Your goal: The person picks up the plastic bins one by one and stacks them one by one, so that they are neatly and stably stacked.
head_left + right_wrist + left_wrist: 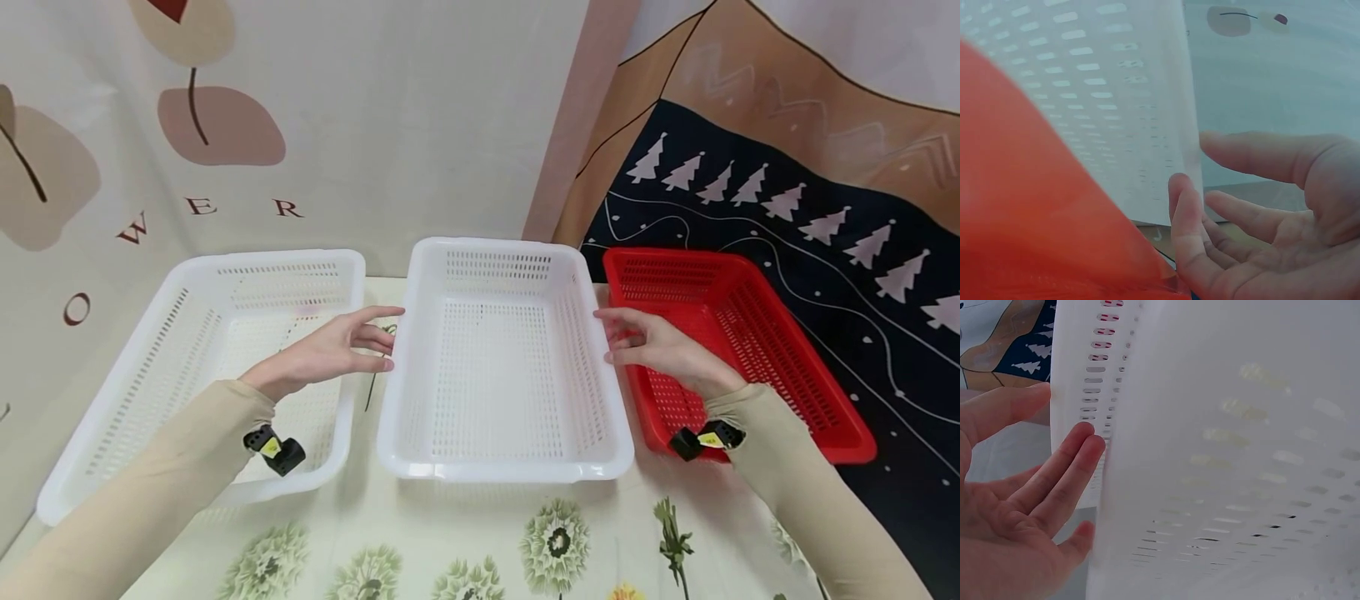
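Note:
A white plastic basket [510, 471] with slotted walls is in the middle of the head view, with nothing inside. My left hand [333, 343] is at its left rim, fingers loosely bent and spread, fingertips right at the edge. Mirroring it, my right hand [656, 343] has its thumb and fingertips at the right rim. In the left wrist view the fingers [1075, 459] reach the basket's outer wall below the rim. The right wrist view has the thumb [1260, 150] at the rim's edge and the fingers below it. Neither hand's fingers are curled over the rim.
Another white basket [341, 442] stands to the left, under my left forearm. A red basket [855, 442] stands to the right, close beside the middle one. Flower-patterned cloth [480, 533] covers the table. Printed curtains [420, 125] hang behind.

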`<state>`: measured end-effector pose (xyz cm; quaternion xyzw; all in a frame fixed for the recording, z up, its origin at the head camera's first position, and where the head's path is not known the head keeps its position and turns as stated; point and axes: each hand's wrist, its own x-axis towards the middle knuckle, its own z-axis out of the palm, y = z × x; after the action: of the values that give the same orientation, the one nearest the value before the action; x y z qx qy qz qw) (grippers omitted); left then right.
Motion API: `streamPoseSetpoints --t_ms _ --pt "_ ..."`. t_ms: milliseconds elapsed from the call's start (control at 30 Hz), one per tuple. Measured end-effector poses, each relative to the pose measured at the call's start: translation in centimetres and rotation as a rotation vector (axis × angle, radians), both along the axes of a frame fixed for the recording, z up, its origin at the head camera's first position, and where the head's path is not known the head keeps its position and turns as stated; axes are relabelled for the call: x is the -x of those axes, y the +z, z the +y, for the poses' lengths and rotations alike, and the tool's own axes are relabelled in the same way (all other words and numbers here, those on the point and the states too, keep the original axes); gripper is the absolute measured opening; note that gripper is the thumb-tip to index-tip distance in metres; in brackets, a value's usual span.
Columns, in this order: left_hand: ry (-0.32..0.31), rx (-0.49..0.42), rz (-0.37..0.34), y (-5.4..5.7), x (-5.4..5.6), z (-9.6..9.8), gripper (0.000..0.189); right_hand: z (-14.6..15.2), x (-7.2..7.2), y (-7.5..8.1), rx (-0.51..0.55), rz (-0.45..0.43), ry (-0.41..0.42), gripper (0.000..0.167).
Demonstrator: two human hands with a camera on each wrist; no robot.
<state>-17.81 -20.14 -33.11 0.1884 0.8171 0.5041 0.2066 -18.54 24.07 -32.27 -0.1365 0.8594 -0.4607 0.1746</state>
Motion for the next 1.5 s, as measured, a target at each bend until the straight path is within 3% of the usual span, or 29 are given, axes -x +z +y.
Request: streamPoseSetpoints --t_ms 467,967,1267,1500 --pt "0.016 -0.047 -0.038 0.4 -0.4 -0.1 0.080 0.3 -0.4 0.7 0.030 -0.012 -0.046 0.069" --pt "0.047 -0.113 -0.046 1.0 -0.6 1.0 0.080 1.3 -1.1 1.8 0.163 -0.054 -0.120 0.061" --pt "0.048 -0.159 -0.010 1.3 -0.6 1.9 0.080 2.0 -1.5 1.9 0.205 -0.025 -0.146 0.060" --pt "0.064 -0.195 -0.026 1.9 -0.5 2.9 0.078 2.8 -1.7 2.0 0.233 -0.001 -0.194 0.056"
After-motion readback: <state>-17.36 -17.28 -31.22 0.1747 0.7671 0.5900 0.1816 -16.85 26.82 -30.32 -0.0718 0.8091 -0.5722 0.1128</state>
